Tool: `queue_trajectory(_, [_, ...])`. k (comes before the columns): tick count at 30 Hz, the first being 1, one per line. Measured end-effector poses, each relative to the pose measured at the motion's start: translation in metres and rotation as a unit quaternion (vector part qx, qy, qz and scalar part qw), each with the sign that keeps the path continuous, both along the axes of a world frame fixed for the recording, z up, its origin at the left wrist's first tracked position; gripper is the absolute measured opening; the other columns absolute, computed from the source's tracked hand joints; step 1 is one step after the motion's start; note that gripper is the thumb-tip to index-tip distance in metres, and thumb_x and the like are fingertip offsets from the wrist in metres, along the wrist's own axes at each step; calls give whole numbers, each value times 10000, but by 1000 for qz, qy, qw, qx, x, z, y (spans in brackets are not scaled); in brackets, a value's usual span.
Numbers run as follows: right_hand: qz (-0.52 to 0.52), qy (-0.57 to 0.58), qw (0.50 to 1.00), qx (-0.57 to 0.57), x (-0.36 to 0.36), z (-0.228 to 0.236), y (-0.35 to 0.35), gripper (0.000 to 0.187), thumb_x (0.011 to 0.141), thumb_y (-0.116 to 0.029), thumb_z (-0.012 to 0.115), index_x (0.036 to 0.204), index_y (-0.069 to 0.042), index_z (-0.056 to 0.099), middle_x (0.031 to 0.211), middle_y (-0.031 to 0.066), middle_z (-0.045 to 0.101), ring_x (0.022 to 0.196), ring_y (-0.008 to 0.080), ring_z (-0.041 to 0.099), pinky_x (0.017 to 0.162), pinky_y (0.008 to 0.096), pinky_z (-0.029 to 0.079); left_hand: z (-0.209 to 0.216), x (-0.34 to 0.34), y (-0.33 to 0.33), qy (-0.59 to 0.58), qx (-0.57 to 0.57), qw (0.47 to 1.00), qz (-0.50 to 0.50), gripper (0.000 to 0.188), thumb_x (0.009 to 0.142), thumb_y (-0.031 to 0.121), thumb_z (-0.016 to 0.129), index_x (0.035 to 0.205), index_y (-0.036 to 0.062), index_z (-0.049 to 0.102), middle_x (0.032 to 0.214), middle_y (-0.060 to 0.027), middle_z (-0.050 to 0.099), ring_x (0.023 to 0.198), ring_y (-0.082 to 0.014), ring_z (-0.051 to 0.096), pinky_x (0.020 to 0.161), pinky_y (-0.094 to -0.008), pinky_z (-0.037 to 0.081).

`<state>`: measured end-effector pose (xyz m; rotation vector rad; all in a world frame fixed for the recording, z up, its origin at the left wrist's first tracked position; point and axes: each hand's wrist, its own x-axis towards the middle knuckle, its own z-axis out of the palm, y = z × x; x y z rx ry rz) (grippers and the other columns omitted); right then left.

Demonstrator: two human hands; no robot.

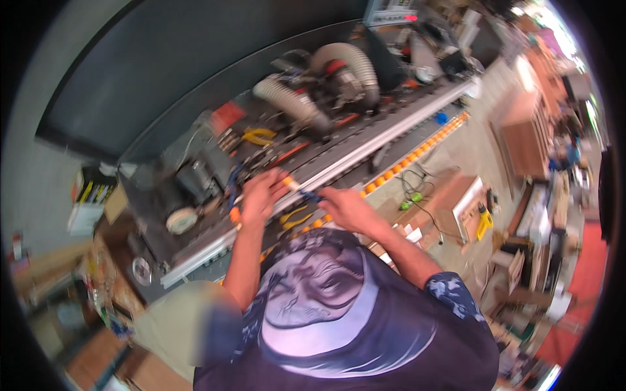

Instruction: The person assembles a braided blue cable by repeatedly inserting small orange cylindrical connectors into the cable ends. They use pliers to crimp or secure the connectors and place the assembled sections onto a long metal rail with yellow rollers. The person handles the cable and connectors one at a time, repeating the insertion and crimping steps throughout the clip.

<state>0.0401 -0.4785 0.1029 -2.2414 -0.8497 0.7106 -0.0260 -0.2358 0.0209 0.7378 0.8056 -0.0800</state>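
Between my hands is a short, slim piece (291, 184), pale and yellow-orange at one end and dark blue at the other. My left hand (259, 194) is closed at the yellow-orange end, its fingertips pinched together. The dark blue end sits in the closed fingers of my right hand (347, 207). Motion blur hides what kind of thing it is. Below the hands lies a yellow-handled tool (295, 216), probably pliers. By my left wrist shows a small orange thing (235, 214), too blurred to name.
A long machine bed with a pale metal rail (391, 132) crosses in front of me, with a row of orange rollers (411, 158) along it. Ribbed hoses (355, 65), yellow-handled pliers (259, 135) and a tape roll (182, 221) lie on it. A yellow drill-like tool (484, 221) is at right.
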Motion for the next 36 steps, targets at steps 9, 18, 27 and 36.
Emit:
queue_trajectory(9, [-68,300,951,-20,11,29,15,299,1055,-204,639,1221,43,662,803,100,725,586,152,715,466,299,548,4,1,-1,-1,-7,1000,16,285,1079,88,597,1291,-102,596,1165,-197,697,1103,-342,751,955,-417,651])
queue_trajectory(18, [-90,275,957,-19,10,33,22,303,1028,-189,680,1209,54,663,787,100,726,574,142,711,427,285,525,5,3,-2,-11,-3,1000,24,261,1065,77,623,1261,-95,617,1133,-186,706,1065,-332,763,945,-417,662])
queue_trajectory(27, [-63,264,961,-54,26,40,50,254,1018,-178,686,1139,45,682,749,77,699,566,138,708,417,289,520,7,2,5,-18,-35,999,10,253,1081,100,578,1248,-82,635,1195,-222,711,1093,-337,755,959,-440,638])
queue_trajectory(36, [-51,238,969,-52,20,41,55,271,1020,-193,665,1104,65,683,715,107,711,574,183,741,445,327,562,-22,7,15,-12,-79,996,48,330,1093,191,610,1312,-54,641,1204,-163,724,1144,-285,720,988,-435,602])
